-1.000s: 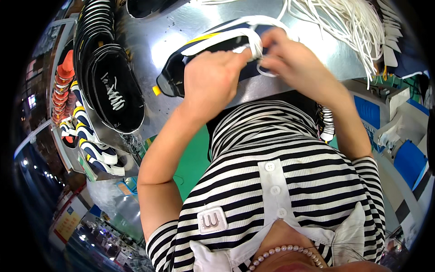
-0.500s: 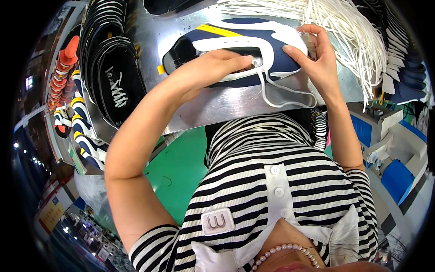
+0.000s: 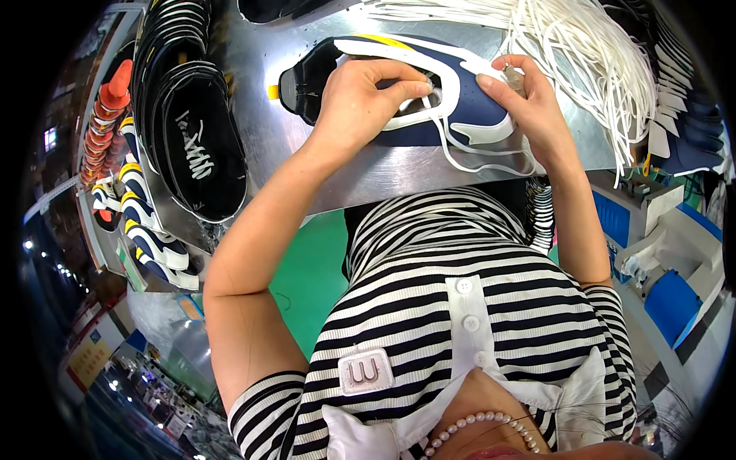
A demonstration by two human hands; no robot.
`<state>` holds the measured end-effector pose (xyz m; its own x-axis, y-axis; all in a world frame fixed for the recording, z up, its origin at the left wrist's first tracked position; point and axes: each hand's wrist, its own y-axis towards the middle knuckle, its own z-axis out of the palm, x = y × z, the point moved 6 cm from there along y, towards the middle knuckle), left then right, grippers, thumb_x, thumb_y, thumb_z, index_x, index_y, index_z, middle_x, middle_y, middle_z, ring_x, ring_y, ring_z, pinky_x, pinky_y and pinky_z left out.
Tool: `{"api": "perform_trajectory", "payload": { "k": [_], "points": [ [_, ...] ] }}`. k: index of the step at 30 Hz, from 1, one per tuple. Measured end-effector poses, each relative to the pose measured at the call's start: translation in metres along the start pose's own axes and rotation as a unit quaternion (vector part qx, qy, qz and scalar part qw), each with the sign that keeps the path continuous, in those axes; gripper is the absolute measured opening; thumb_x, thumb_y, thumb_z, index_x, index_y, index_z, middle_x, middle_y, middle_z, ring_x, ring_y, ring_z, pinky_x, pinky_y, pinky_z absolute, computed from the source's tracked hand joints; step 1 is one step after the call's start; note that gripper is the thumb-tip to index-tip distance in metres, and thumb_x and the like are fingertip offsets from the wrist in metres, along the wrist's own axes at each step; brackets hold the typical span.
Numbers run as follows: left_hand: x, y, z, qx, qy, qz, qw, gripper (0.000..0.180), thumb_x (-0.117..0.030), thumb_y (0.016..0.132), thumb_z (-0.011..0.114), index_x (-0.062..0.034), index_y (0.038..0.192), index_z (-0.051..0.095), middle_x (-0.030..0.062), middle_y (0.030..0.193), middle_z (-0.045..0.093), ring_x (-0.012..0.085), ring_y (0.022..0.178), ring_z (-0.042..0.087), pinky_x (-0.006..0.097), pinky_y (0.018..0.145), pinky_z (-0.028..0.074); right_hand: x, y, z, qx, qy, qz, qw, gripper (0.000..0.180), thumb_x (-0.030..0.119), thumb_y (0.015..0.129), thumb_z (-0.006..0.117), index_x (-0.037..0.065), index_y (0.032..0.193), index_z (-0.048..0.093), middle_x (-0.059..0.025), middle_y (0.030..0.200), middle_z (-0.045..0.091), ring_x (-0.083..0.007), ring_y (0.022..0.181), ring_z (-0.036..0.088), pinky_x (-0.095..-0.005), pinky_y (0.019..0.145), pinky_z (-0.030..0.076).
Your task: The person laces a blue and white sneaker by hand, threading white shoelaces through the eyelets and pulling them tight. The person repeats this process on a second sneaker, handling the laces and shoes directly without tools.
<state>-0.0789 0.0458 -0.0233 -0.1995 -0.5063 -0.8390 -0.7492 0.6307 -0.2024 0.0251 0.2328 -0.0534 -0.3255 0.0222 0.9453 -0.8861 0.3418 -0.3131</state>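
A navy, white and yellow shoe upper [image 3: 479,107] lies sideways on the metal table, its toe toward the right. My left hand [image 3: 360,103] reaches over its opening, thumb and forefinger pinched on the white shoelace [image 3: 475,167] near the front eyelets. A loop of that lace hangs over the near side and across the tabletop. At the toe, my right hand [image 3: 533,103] grips the upper, thumb on top and other fingers curled round the front. A brownish-grey wrap or small piece [image 3: 514,80] shows among the right fingers; I cannot tell which.
A thick bundle of white laces [image 3: 583,69] covers the far right of the metal table [image 3: 337,180]. Nested black shoe uppers [image 3: 201,146] stand at the left edge. More navy and white uppers [image 3: 157,238] hang farther left, below orange cones [image 3: 115,92]. Stacked uppers [image 3: 690,130] flank the right side.
My left hand has lifted and turned, and its fingers now pinch by the eyelets. The upper has tilted, showing more of its opening. My right hand stays at the toe.
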Motion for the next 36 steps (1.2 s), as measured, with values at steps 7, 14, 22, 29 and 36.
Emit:
{"api": "perform_trajectory", "payload": {
  "k": [7, 14, 22, 29, 36],
  "points": [
    [-0.037, -0.021, -0.018, -0.113, 0.271, 0.241, 0.925, 0.010, -0.013, 0.085, 0.069, -0.0028, 0.087, 0.069, 0.0066, 0.086, 0.069, 0.0247, 0.079, 0.057, 0.035, 0.073, 0.046, -0.008, -0.008, -0.004, -0.004, 0.081, -0.055, 0.995, 0.043, 0.023, 0.083, 0.079, 0.002, 0.113, 0.055, -0.0075, 0.096, 0.064, -0.0096, 0.081, 0.060, -0.0229, 0.067, 0.047],
    [-0.016, -0.088, -0.192, -0.345, 0.558, 0.194, 0.729, 0.009, -0.014, 0.090, 0.067, -0.0077, 0.096, 0.069, 0.0093, 0.090, 0.069, 0.0285, 0.084, 0.061, 0.039, 0.076, 0.048, -0.011, -0.013, -0.073, -0.073, 0.195, -0.078, 0.975, 0.041, 0.017, 0.086, 0.076, 0.002, 0.117, 0.055, -0.0067, 0.096, 0.068, -0.0111, 0.081, 0.066, -0.0227, 0.069, 0.052],
    [-0.044, -0.103, -0.162, -0.374, 0.352, 0.147, 0.845, 0.013, -0.015, 0.091, 0.066, -0.0037, 0.096, 0.071, 0.0093, 0.095, 0.070, 0.0204, 0.087, 0.062, 0.032, 0.075, 0.048, -0.032, -0.003, -0.080, -0.050, 0.070, -0.091, 0.992, 0.028, 0.027, 0.090, 0.070, 0.008, 0.106, 0.057, -0.0049, 0.091, 0.066, -0.0114, 0.077, 0.064, -0.0253, 0.067, 0.049],
    [-0.131, -0.052, -0.013, 0.056, -0.226, 0.214, 0.949, 0.017, -0.014, 0.092, 0.065, 0.0028, 0.090, 0.061, 0.0144, 0.100, 0.063, 0.0197, 0.088, 0.058, 0.029, 0.078, 0.047, 0.014, -0.008, -0.056, -0.166, -0.378, -0.225, 0.883, 0.028, 0.033, 0.093, 0.062, 0.006, 0.098, 0.056, -0.0092, 0.092, 0.063, -0.0279, 0.089, 0.059, -0.0378, 0.074, 0.047],
    [-0.099, -0.009, -0.019, 0.118, -0.515, 0.120, 0.840, 0.018, -0.013, 0.101, 0.051, 0.0022, 0.099, 0.059, 0.0143, 0.104, 0.067, 0.0110, 0.067, 0.058, 0.019, 0.055, 0.039, 0.026, -0.013, -0.051, -0.128, 0.017, -0.181, 0.975, 0.020, 0.021, 0.092, 0.069, 0.004, 0.098, 0.059, 0.0016, 0.080, 0.058, -0.0056, 0.066, 0.049, -0.0236, 0.060, 0.041]
  ]
}}
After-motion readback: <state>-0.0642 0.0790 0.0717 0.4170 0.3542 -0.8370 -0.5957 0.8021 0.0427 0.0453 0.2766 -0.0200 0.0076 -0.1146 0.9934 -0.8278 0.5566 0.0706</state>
